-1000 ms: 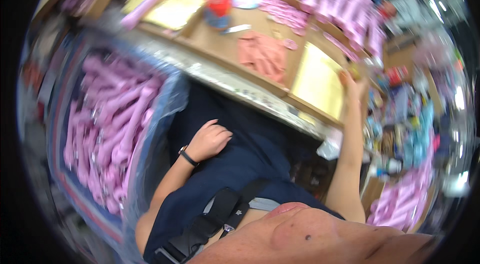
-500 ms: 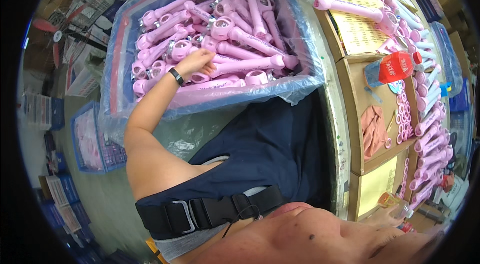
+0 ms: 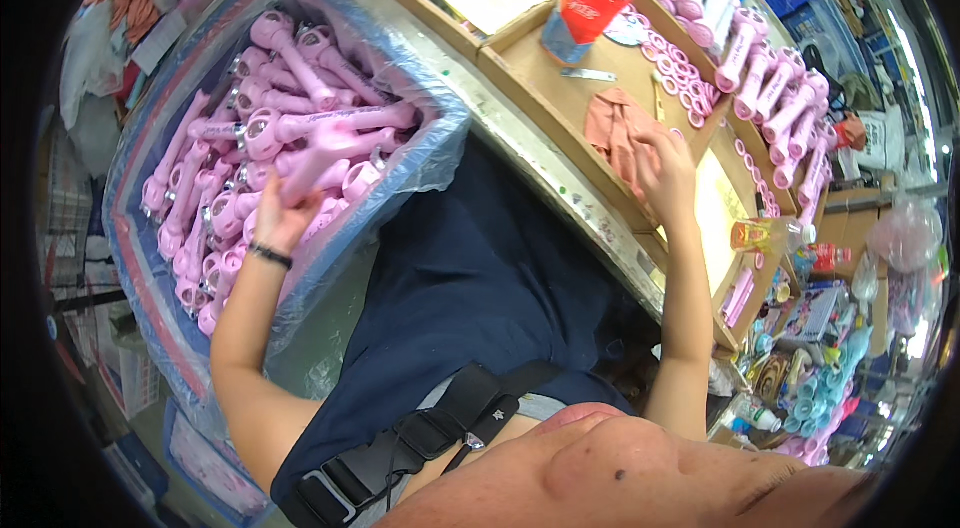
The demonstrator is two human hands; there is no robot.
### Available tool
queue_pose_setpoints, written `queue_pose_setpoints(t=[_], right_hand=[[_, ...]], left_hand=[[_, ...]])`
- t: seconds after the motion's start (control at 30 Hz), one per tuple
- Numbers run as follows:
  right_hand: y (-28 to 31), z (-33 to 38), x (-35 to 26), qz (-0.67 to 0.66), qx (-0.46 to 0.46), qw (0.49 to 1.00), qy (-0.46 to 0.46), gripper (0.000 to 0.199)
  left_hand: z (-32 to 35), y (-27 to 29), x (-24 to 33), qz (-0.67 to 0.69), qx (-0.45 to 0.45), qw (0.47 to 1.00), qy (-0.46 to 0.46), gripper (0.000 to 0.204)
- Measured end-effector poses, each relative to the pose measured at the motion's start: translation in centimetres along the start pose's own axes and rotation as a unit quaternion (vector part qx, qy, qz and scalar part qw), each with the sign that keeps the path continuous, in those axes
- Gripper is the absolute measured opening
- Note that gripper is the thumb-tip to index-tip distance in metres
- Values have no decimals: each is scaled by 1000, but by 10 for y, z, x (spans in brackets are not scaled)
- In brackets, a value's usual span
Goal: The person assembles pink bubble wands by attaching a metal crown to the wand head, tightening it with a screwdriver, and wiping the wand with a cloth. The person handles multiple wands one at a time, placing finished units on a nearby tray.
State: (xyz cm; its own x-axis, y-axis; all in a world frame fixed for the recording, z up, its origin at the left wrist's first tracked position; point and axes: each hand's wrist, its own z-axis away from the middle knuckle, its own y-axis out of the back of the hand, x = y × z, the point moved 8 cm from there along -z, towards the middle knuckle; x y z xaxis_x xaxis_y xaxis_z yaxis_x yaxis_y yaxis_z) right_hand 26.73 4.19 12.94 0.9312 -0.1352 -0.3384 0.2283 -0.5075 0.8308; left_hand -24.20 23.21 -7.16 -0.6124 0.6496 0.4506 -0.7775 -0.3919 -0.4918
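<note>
Over a blue bin (image 3: 112,198) lined with clear plastic, my left hand (image 3: 282,218) is closed round a pink wand-shaped handle (image 3: 318,166), tilted and smeared by motion. Beneath it lie several pink wand-shaped handles (image 3: 345,123) with round heads, heaped in the bin. On the right, my right hand (image 3: 665,168) has its fingers bent onto a crumpled salmon-coloured cloth (image 3: 612,123) in a cardboard tray (image 3: 520,78). The fingertips pinch the cloth's right side.
A red-labelled drink bottle (image 3: 590,3) lies in the tray, near pink rings (image 3: 690,78). Several pink handles (image 3: 790,98) stand in a row beyond it. A yellow-labelled bottle (image 3: 765,235) sits nearer me. The worktable edge (image 3: 560,188) runs between bin and tray.
My view has swung toward the right-hand bench. My left hand has lifted a pink handle off the heap. My right hand has come onto the cloth.
</note>
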Motion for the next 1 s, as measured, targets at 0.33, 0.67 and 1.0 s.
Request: queue_pose_setpoints(t=[0.33, 0.67, 1.0], right_hand=[[6, -16, 79, -332, 110, 910, -222, 22], [88, 23, 53, -434, 218, 835, -257, 13], [33, 31, -67, -98, 232, 966, -60, 24]], left_hand=[[188, -82, 9, -495, -33, 655, -569, 52], [174, -272, -222, -434, -553, 681, -205, 86], [170, -275, -264, -413, -497, 688, -329, 68]])
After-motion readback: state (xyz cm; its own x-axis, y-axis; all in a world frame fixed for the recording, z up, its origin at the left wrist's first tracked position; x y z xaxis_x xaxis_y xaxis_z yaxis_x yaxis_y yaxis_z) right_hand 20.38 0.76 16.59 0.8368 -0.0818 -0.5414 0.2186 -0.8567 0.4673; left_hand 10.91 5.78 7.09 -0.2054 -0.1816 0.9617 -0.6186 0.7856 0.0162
